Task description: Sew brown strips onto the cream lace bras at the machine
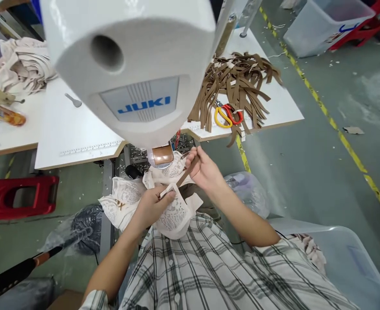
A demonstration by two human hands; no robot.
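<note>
A white lace bra (173,217) lies under the head of a white sewing machine (141,64) and hangs toward my lap. My left hand (153,206) is closed on the edge of one lace cup, thumb on top. A brown strap (186,173) runs from that edge up to my right hand (205,168), which pinches its upper end. Something thin and dark shows by the right fingertips, too small to name. The other cup, with a small brown bow (120,205), rests left of my left hand. The machine head hides the needle area.
Brown straps (241,84) are heaped on the white table (283,110) at right, with scissors (227,115) with red and yellow handles on their near edge. A bottle (4,113) and folded pale fabric (25,62) are at left. A red stool (18,198) stands below.
</note>
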